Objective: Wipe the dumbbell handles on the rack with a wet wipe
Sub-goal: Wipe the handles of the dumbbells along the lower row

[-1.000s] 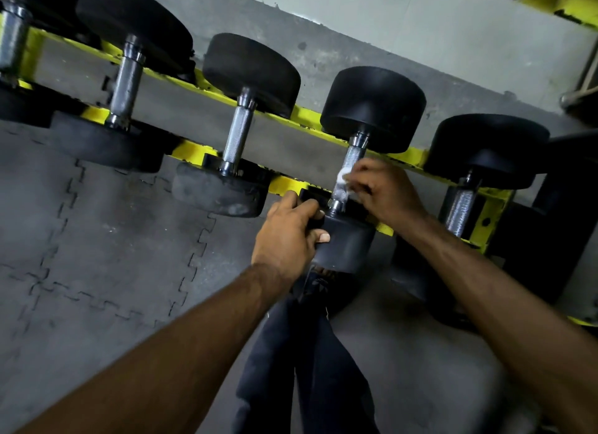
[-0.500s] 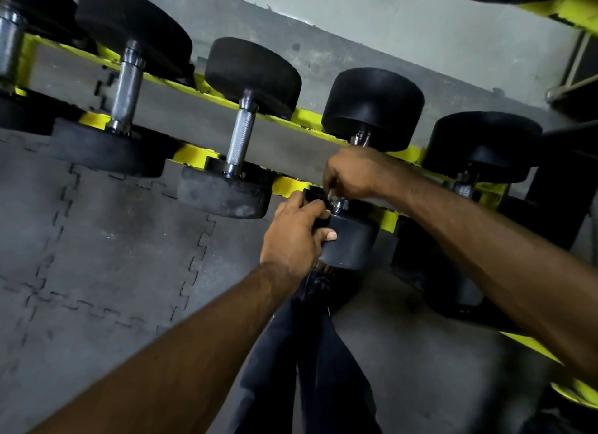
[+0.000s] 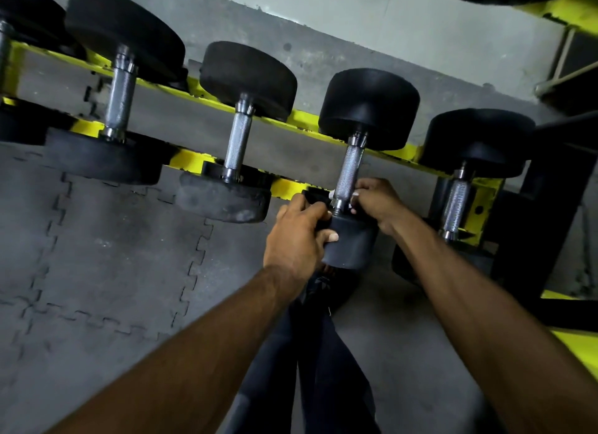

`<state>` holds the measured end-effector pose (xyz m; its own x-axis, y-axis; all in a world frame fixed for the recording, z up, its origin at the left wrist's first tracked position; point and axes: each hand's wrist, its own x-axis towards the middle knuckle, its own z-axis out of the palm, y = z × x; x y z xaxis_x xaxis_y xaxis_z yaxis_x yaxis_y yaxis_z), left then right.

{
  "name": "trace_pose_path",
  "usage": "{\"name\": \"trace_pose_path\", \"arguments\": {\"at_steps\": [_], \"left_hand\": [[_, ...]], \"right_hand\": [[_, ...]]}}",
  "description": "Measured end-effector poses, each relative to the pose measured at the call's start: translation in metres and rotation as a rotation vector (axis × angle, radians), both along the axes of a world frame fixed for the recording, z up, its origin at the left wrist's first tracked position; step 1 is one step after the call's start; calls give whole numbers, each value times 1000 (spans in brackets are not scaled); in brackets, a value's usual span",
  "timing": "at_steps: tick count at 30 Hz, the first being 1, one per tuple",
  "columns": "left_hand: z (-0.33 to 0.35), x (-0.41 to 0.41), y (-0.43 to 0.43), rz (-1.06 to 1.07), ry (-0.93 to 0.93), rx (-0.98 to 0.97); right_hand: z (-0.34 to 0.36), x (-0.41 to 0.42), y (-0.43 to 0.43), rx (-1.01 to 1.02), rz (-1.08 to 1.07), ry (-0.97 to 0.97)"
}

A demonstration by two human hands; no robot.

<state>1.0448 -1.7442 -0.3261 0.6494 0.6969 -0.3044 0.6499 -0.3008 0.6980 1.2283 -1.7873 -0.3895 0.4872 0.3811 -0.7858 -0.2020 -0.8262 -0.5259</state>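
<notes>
Gripping the near black head of the dumbbell [image 3: 351, 244] with the left hand [image 3: 297, 236], curling round its rim. Pinching a white wet wipe [image 3: 356, 194], mostly hidden, against the bottom end of that dumbbell's knurled handle [image 3: 348, 165] with the right hand [image 3: 377, 204], clamping just above the near head. Lying across the yellow rack [image 3: 291, 187]. Sitting beside it: left neighbour dumbbell [image 3: 239, 142], right neighbour dumbbell [image 3: 456, 200].
</notes>
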Motion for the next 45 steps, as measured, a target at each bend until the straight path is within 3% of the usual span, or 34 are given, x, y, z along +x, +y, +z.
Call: {"name": "trace_pose_path", "arguments": {"at_steps": [5, 15, 18, 20, 25, 29, 36, 45], "left_hand": [[2, 1, -2, 24, 29, -17], [22, 15, -21, 99, 106, -5], [30, 31, -28, 94, -5, 24], [32, 44, -34, 70, -90, -59], [34, 79, -56, -30, -238, -169], [30, 109, -88, 77, -264, -318], [29, 151, -130, 134, -261, -314], [28, 169, -150, 31, -247, -289]], "right_hand": [[13, 9, -12, 13, 133, 68], [69, 5, -40, 208, -135, 87], [85, 7, -58, 283, -302, 198], [94, 12, -75, 325, -390, 301], [105, 33, -117, 364, -464, 465], [105, 54, -147, 355, -475, 426], [91, 82, -178, 304, -530, 156], [94, 109, -209, 443, -392, 293]]}}
